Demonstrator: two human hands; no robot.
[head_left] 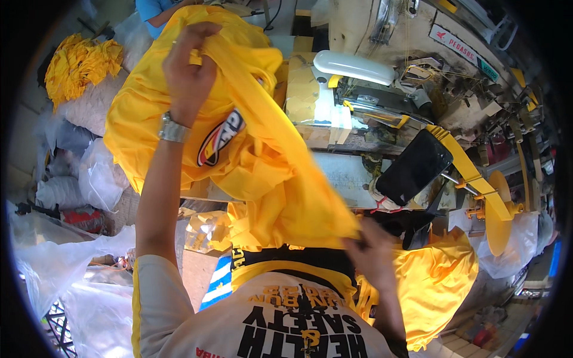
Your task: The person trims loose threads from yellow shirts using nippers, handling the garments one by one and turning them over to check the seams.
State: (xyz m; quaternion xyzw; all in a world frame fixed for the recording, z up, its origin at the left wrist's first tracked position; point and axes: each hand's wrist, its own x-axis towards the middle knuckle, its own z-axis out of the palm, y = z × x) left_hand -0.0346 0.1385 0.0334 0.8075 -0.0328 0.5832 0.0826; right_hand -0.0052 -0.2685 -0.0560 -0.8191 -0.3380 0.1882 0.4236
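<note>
From the head camera, looking down: my left hand (190,62) is raised high, fingers curled shut around the upper edge of a yellow garment (239,149), a metal wristwatch (173,130) on that wrist. The cloth hangs from that grip and spreads down across the middle of the view, a printed badge in red, black and white (221,138) showing just beside my forearm. My right hand (373,250) is low, near my chest, pinched closed on the lower end of the same garment, so the fabric runs taut in a slant between the two hands.

Behind the cloth sits a sewing machine (370,95) on the worktop (346,173), with a dark phone (413,167) propped just right of it and a yellow strip guide (471,173) running past the phone. More yellow fabric (433,280) lies bunched at my right side. A heap of yellow pieces (80,62) rests on a sack at the far left, with clear plastic bags (71,256) below it. Another person's blue sleeve (152,9) shows at the top edge.
</note>
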